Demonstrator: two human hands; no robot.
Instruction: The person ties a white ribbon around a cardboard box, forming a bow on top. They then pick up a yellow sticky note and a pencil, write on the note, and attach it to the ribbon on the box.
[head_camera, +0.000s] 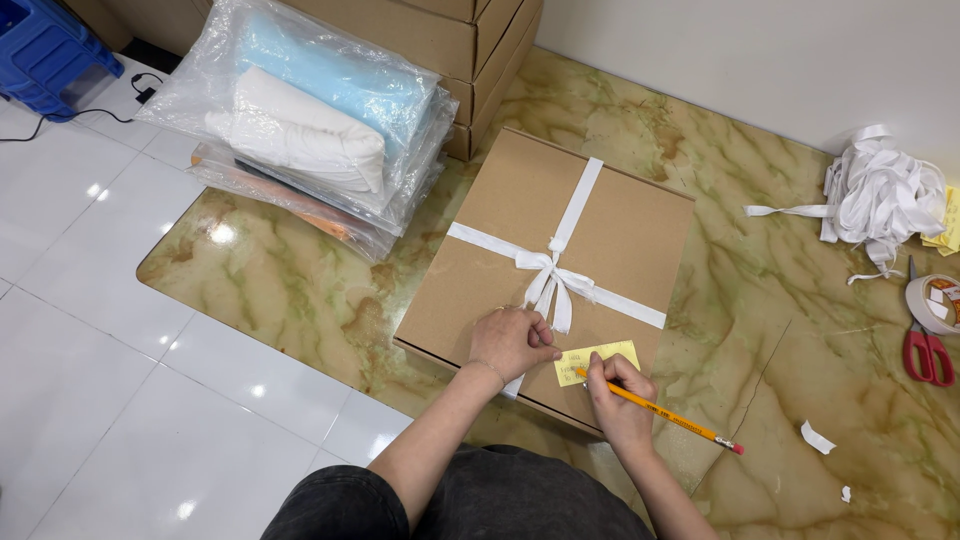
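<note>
Pencil (665, 410): one, orange, long axis slanting from its tip on the note, upper left, to its eraser end, lower right.
Note (597, 361): one, yellow, on the box.
Box (520, 235): one, brown, white ribbon (552, 277) bow, on the floor (300, 290).
Right hand (618, 392): closed around the pencil.
Left hand (512, 341): fist pressing the box beside the note.
Scissors (928, 352): one pair, red.

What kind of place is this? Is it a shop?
Probably a small packing or gift-wrapping spot on a floor, maybe a shop's back room. A ribbon-tied brown box, stacked cardboard cartons, bagged folded cloth goods and a pile of white ribbon suggest it.
</note>
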